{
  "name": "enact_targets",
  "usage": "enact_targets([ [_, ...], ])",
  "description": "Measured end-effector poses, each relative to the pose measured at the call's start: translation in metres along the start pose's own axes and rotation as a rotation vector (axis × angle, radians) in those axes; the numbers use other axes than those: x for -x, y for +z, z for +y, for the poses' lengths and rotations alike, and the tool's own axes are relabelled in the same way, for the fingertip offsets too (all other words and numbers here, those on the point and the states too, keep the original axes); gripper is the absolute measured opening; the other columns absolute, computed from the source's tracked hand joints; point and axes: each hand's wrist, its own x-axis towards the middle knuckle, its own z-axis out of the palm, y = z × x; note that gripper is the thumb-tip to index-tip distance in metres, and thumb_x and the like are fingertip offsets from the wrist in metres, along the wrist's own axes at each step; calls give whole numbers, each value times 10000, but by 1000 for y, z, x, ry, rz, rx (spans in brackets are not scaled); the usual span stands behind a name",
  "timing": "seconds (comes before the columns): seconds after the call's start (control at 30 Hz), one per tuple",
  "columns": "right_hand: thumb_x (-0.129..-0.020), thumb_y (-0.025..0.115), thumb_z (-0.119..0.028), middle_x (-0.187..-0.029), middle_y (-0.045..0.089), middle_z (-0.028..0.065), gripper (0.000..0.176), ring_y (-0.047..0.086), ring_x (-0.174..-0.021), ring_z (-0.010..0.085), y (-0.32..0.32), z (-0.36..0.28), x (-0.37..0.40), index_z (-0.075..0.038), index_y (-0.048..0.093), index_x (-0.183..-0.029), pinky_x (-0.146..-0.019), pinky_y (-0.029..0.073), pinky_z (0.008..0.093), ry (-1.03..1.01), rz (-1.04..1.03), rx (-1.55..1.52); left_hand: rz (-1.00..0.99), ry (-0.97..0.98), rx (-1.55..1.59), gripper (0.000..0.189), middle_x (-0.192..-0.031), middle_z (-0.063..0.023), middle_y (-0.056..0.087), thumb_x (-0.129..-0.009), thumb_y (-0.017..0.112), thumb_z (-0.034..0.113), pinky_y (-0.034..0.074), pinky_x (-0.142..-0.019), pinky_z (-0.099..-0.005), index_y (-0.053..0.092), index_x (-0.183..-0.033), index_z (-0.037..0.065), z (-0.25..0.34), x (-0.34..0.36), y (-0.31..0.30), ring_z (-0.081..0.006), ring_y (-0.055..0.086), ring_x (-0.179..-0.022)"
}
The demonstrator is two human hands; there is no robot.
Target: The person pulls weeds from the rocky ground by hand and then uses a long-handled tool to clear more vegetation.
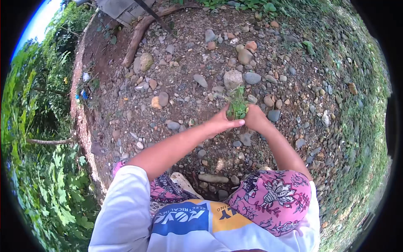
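A small bunch of leafy green plants [238,104] is held up in front of me, over the stony ground. My left hand [221,123] is closed around its lower left side, with the thumb stretched across the base of the leaves. Against the right side of the bunch, my right hand [255,118] is closed with its knuckles up; its fingertips are hidden. Just beyond the plants lie a large pale stone [233,79] and a grey oval stone [252,78].
Stones and gravel [189,109] cover the ground. A curved log [136,42] lies at the back left near a grey panel [121,10]. Green shrubs [54,180] line the left, low grass [357,138] the right. Blue litter [84,94] lies near the left bank.
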Motion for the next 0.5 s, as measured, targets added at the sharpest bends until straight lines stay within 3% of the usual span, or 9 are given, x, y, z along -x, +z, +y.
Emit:
enact_targets([
  [0.03,-706,601,-221,-891,607,204,292,581,-850,356,14,5,-7,-32,594,-927,-740,466,397,-48,-24,-18,-94,50,134,884,-1266,-144,411,-703,711,394,396,-858,-432,201,-1350,72,-40,-29,-4,-265,399,-1153],
  [0.1,-679,628,-208,-918,607,204,332,577,-878,361,26,11,-10,-30,579,-954,-769,459,394,-101,-36,-43,40,-2,404,662,-1187,-90,477,-731,694,372,378,-855,-439,386,-1251,101,-52,-31,5,-233,423,-1123],
  [0.27,-639,680,-171,-1003,580,230,593,562,-948,359,11,-21,13,-16,447,-1162,-832,433,384,-33,-50,-56,148,4,679,509,-1135,-60,505,-780,658,269,417,-803,-402,420,-1206,125,-66,-31,8,-201,475,-1037],
  [0.37,-635,696,-195,-1061,550,250,770,555,-991,337,24,-8,15,-9,319,-1280,-834,433,377,-97,71,-20,153,30,689,450,-1098,-51,524,-795,625,221,419,-780,-374,441,-1194,126,-72,-34,4,-193,489,-995],
  [0.43,-647,690,-177,-1088,538,241,793,563,-966,321,25,-13,24,-21,284,-1311,-820,440,372,-157,71,-137,147,67,730,394,-1107,-45,516,-803,592,208,405,-786,-373,475,-1169,125,-80,-34,2,-188,486,-975],
  [0.5,-662,678,-153,-1104,532,225,794,569,-925,294,18,-32,33,-31,265,-1330,-798,449,363,-134,50,-181,158,-47,765,390,-1156,-48,483,-794,587,228,388,-803,-390,486,-1155,120,-72,-25,-3,-189,462,-1001],
])
